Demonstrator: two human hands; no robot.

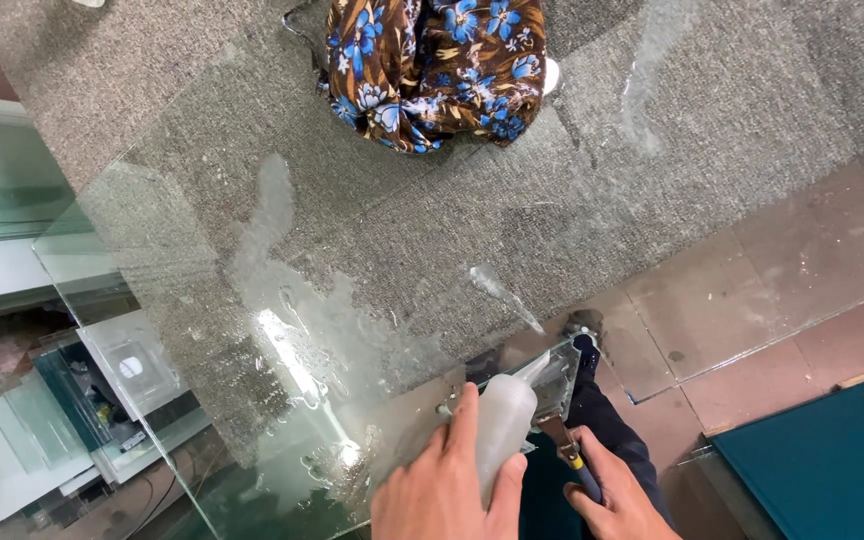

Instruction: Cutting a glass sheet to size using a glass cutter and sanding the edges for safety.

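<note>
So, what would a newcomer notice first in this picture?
First, the large glass sheet, wet and streaked, lying across the grey carpeted table. Near the bottom, the left hand holds a white squeeze bottle and the right hand grips a blue-handled tool. At the top stands a person in flowered cloth.

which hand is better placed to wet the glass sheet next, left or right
Probably the left hand: it grips the white squeeze bottle, nozzle over the glass sheet. The right hand holds a handled tool.
</note>
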